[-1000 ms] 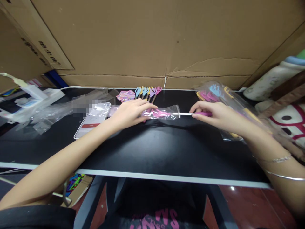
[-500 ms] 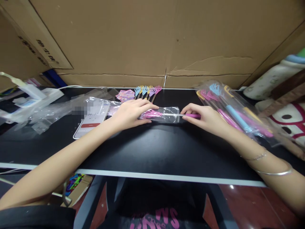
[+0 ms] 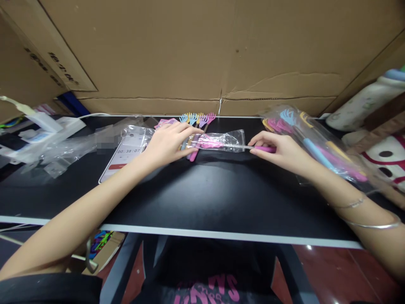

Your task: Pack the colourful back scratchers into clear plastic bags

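My right hand (image 3: 281, 152) pinches a pink back scratcher (image 3: 265, 149) where its metal rod meets the handle. The scratcher's pink claw head lies inside a clear plastic bag (image 3: 233, 140), with the rod coming out at the bag's right end. My left hand (image 3: 172, 143) has its thumb and fingers closed around the bag's left part, which is partly hidden. Behind and under that hand lies a row of several back scratchers (image 3: 203, 121) with blue, yellow, purple and pink heads. Pink printed cards (image 3: 166, 122) rest just behind my left fingers.
On the right lies a clear bag of several back scratchers (image 3: 316, 150), near a pale bottle (image 3: 362, 103). A phone showing a timer (image 3: 122, 158), loose plastic bags (image 3: 72, 145) and a white power strip (image 3: 47, 131) are on the left. Cardboard (image 3: 196, 50) walls the back.
Both hands have shifted slightly away from me, carrying the bag and the pink scratcher. My right hand has also moved right. Handles of the row now show below my left hand.
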The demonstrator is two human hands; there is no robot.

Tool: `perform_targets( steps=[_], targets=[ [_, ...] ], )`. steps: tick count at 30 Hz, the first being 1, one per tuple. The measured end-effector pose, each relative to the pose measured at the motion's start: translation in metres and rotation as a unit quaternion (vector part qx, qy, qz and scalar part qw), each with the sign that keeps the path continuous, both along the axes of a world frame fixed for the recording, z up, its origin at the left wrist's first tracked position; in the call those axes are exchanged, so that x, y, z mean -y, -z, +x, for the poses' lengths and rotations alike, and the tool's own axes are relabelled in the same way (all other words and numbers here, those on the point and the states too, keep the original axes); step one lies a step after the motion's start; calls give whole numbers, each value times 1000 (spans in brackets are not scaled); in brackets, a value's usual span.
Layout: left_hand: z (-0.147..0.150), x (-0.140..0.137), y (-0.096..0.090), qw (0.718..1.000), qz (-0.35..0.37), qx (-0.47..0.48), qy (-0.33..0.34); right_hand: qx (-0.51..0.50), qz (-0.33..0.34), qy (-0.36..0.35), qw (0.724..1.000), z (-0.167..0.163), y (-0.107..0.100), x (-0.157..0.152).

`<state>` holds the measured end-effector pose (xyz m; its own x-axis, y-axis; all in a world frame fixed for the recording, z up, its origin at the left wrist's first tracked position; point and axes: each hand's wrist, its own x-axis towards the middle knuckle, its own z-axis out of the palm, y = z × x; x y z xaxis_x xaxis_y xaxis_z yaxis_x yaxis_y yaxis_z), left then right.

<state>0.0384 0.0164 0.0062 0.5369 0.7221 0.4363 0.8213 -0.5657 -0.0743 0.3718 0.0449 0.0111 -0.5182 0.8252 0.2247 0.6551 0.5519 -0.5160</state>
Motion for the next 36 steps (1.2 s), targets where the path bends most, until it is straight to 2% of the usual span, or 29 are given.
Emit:
perform_targets(
  steps=[8, 30, 36],
  targets=[
    [3, 2, 0, 999, -13, 22, 45, 10, -17, -46, 999, 1, 6, -1],
    [9, 5, 7, 988, -42, 72, 128, -29, 71, -71, 995, -16, 12, 12],
    [17, 10, 10, 988, -37, 59, 141, -23, 62, -85, 994, -23, 20, 15]
  ],
)
